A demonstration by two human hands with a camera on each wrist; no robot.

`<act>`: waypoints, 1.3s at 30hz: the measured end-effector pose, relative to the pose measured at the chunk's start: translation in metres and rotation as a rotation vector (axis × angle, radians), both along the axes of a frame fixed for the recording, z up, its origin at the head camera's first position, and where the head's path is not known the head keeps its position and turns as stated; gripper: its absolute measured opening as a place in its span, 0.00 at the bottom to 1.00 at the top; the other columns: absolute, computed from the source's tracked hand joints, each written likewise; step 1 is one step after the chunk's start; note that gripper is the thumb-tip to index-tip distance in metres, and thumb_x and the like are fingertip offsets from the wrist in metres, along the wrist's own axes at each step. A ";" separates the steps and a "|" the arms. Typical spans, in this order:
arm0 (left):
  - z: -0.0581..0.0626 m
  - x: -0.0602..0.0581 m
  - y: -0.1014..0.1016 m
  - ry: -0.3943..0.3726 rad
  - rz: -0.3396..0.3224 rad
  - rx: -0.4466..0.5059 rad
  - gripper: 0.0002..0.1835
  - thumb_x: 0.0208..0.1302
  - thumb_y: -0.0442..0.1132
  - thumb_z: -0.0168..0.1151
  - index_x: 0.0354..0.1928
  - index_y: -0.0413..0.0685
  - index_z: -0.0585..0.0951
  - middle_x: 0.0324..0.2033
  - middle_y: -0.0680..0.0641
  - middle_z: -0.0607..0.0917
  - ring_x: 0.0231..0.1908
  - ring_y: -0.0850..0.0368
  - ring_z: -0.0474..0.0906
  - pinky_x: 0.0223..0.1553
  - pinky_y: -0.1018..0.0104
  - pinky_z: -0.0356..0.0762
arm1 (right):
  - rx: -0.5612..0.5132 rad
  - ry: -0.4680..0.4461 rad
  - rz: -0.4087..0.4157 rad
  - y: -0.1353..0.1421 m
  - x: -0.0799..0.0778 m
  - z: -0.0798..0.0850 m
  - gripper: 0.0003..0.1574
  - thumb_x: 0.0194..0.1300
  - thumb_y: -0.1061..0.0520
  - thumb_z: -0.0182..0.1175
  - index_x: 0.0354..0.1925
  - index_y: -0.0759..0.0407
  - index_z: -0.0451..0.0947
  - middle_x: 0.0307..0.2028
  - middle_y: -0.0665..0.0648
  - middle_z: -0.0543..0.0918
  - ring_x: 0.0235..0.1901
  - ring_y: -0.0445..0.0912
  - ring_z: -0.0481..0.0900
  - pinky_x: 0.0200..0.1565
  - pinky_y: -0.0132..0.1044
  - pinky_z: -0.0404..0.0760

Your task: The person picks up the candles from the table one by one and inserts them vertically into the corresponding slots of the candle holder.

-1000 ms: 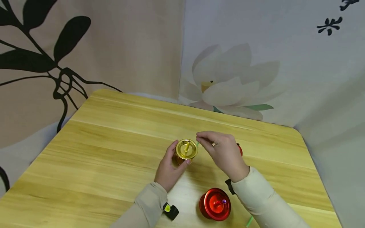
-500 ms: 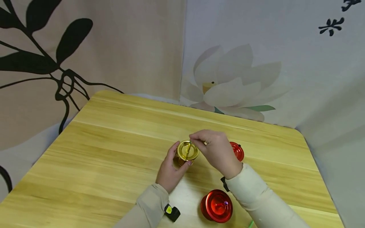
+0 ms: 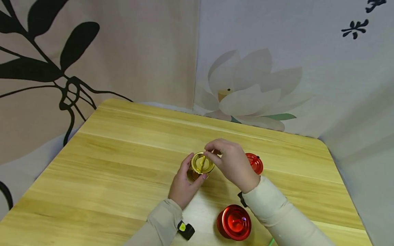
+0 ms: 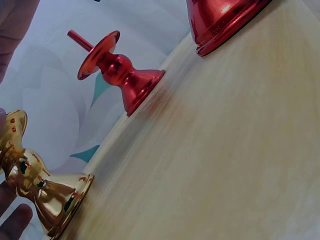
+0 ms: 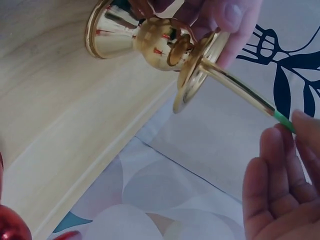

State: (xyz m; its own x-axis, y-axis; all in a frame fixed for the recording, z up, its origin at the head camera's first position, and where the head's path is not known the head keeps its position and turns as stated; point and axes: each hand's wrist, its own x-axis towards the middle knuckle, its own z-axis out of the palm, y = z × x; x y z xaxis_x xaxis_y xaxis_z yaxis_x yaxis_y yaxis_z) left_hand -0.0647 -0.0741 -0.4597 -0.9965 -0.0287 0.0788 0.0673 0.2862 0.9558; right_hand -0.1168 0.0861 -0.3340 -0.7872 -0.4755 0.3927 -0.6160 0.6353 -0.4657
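My left hand grips a shiny gold candlestick-like holder near its dish, thumb and fingers on either side. The holder stands upright on the table in the head view, with a thin gold tube rising from the middle of its dish. Above it, my right hand pinches a thin green stick between thumb and forefinger. The stick's lower end meets the top of the tube; in the head view the fingers hide it. How deep it sits I cannot tell.
A red holder of similar shape stands behind my right wrist. Closer to me is another red holder, with a purple tip on its tube. Part of a green stick shows beside my right sleeve on the wooden table.
My right hand has moved left from beside the gold holder to over its tube, bringing the green stick to the tube's top. The left hand has kept its grip.
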 end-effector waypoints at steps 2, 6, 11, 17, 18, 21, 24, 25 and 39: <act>0.000 0.000 0.000 0.004 -0.002 0.002 0.43 0.63 0.49 0.71 0.76 0.54 0.60 0.68 0.44 0.73 0.68 0.47 0.68 0.69 0.44 0.64 | -0.010 -0.023 -0.012 0.001 0.001 0.000 0.05 0.61 0.60 0.72 0.35 0.54 0.85 0.33 0.46 0.86 0.33 0.39 0.82 0.35 0.34 0.85; 0.002 -0.001 0.000 0.013 -0.007 0.006 0.43 0.64 0.49 0.71 0.76 0.54 0.60 0.68 0.44 0.73 0.68 0.47 0.67 0.69 0.44 0.64 | -0.017 -0.044 -0.018 0.002 0.002 0.001 0.05 0.62 0.62 0.71 0.34 0.53 0.84 0.32 0.46 0.86 0.34 0.39 0.83 0.35 0.36 0.85; 0.001 -0.002 0.000 0.015 -0.011 0.003 0.43 0.64 0.49 0.71 0.76 0.53 0.60 0.69 0.44 0.72 0.69 0.47 0.67 0.69 0.43 0.63 | -0.001 -0.029 -0.004 0.004 0.003 0.002 0.06 0.62 0.65 0.69 0.35 0.56 0.83 0.35 0.48 0.83 0.35 0.39 0.81 0.37 0.35 0.85; 0.001 -0.002 0.000 0.004 -0.001 -0.007 0.43 0.63 0.50 0.71 0.76 0.54 0.60 0.68 0.45 0.73 0.68 0.48 0.68 0.69 0.43 0.64 | 0.012 0.016 0.008 0.001 0.003 0.002 0.08 0.60 0.67 0.69 0.31 0.55 0.82 0.32 0.48 0.82 0.33 0.39 0.81 0.36 0.34 0.85; 0.001 -0.002 0.000 0.000 0.000 -0.007 0.43 0.63 0.50 0.71 0.76 0.54 0.60 0.68 0.45 0.74 0.67 0.48 0.69 0.68 0.44 0.64 | 0.016 0.023 0.009 0.000 0.003 0.002 0.08 0.60 0.67 0.69 0.31 0.55 0.82 0.32 0.48 0.82 0.32 0.39 0.81 0.36 0.35 0.85; 0.000 -0.001 0.001 -0.004 0.002 -0.009 0.43 0.63 0.50 0.71 0.76 0.55 0.60 0.67 0.45 0.75 0.66 0.48 0.70 0.68 0.43 0.65 | 0.029 0.042 0.008 0.000 0.003 0.002 0.10 0.58 0.68 0.69 0.29 0.55 0.81 0.31 0.48 0.83 0.31 0.39 0.80 0.35 0.33 0.85; 0.000 -0.001 0.001 -0.004 -0.001 -0.007 0.43 0.63 0.51 0.71 0.76 0.54 0.60 0.67 0.44 0.75 0.66 0.47 0.70 0.68 0.42 0.65 | 0.031 0.054 0.007 -0.001 0.003 0.002 0.10 0.57 0.69 0.69 0.28 0.55 0.81 0.31 0.49 0.83 0.30 0.39 0.81 0.34 0.32 0.85; 0.000 -0.001 0.001 -0.002 -0.002 -0.007 0.43 0.63 0.51 0.71 0.76 0.54 0.60 0.67 0.44 0.75 0.66 0.47 0.70 0.68 0.42 0.65 | 0.031 0.057 0.007 -0.001 0.003 0.002 0.10 0.56 0.69 0.69 0.28 0.55 0.81 0.31 0.49 0.84 0.30 0.39 0.81 0.34 0.31 0.85; 0.001 0.001 0.001 0.010 0.015 0.007 0.44 0.62 0.47 0.72 0.76 0.52 0.59 0.66 0.47 0.74 0.65 0.49 0.71 0.67 0.46 0.67 | 0.032 0.058 0.003 0.006 0.007 0.002 0.05 0.61 0.66 0.69 0.34 0.57 0.85 0.33 0.49 0.86 0.32 0.39 0.83 0.35 0.33 0.85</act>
State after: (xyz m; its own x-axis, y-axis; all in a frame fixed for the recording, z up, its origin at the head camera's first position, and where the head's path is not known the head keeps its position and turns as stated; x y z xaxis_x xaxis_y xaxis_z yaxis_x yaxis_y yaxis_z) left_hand -0.0639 -0.0733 -0.4586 -0.9951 -0.0439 0.0884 0.0727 0.2805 0.9571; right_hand -0.1098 0.0918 -0.3316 -0.7619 -0.4911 0.4222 -0.6435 0.6475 -0.4081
